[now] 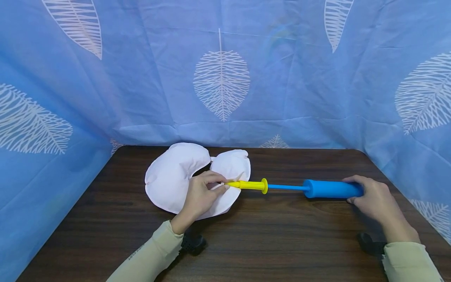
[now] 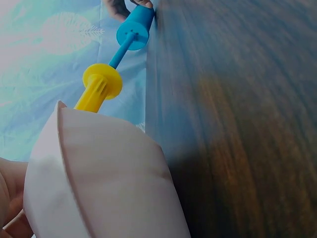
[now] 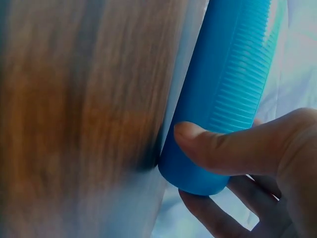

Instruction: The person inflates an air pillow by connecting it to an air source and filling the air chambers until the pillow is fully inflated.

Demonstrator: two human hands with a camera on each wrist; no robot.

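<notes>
A white inflatable neck pillow (image 1: 165, 176), puffed up and curved like a U, lies on the table. My left hand (image 1: 202, 194) pinches the spot where the yellow nozzle end of a hand pump (image 1: 331, 189) meets the pillow's right arm; the fingers hide the joint itself. From the yellow handle part (image 2: 102, 82), a thin blue rod runs to the pump's thick blue barrel. The rod stands drawn out between the two. Around the barrel's far right end, my right hand (image 1: 378, 201) holds on, its thumb (image 3: 218, 148) across the ribbed side.
The dark wooden table (image 1: 282, 235) carries the pillow and pump. A blue curtain (image 1: 158, 78) with white leaf patterns hangs behind and along both sides. Dark wrist devices (image 1: 193, 243) sit below each hand at the sleeves.
</notes>
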